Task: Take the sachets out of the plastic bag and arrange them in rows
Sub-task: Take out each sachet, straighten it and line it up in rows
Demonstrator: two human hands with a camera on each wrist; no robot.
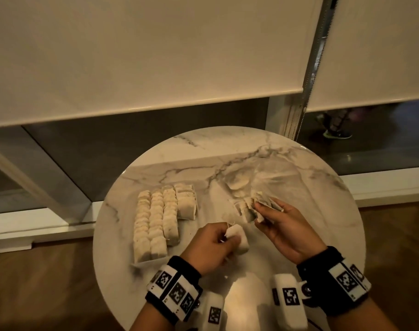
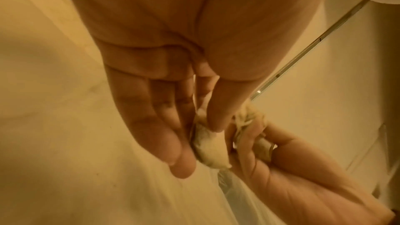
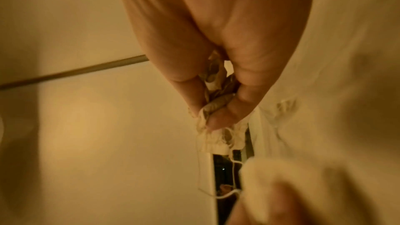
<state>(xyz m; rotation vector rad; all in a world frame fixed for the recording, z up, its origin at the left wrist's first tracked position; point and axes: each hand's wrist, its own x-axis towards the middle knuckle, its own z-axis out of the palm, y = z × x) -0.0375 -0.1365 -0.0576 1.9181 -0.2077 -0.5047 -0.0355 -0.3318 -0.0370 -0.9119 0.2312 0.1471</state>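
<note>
- Four rows of sachets (image 1: 164, 218) on one round tabletop (image 1: 299, 235);
- One plastic bag (image 1: 258, 177);
- Two hands, left (image 1: 212, 247) and right (image 1: 287, 232), each holding sachets.

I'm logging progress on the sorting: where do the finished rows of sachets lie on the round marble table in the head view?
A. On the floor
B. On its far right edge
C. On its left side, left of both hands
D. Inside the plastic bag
C: the rows of sachets lie on the table left of the left hand and the right hand.
</note>
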